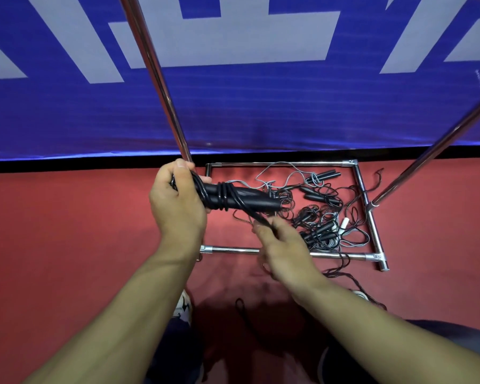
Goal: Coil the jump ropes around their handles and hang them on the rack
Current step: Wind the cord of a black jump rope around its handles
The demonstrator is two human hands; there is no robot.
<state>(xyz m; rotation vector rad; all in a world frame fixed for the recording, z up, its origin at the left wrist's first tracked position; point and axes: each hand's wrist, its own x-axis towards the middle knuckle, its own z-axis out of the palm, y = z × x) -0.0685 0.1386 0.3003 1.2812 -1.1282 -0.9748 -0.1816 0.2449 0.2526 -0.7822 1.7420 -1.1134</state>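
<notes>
My left hand (178, 202) grips the left end of a pair of black jump-rope handles (250, 199) held side by side and level. Several turns of black rope (222, 196) are wound round the handles near that hand. A strand runs down from the coil to my right hand (281, 249), which pinches it just below the handles; this hand is blurred. The loose rope trails down to the red floor between my feet. The chrome rack (153, 70) stands right behind my hands, with its two uprights rising to the left and right.
A tangled pile of more jump ropes (320, 214), black and grey, with several handles, lies on the red floor inside the rack's chrome base frame (372, 225). A blue and white banner (261, 106) lines the wall behind. My shoes show at the bottom.
</notes>
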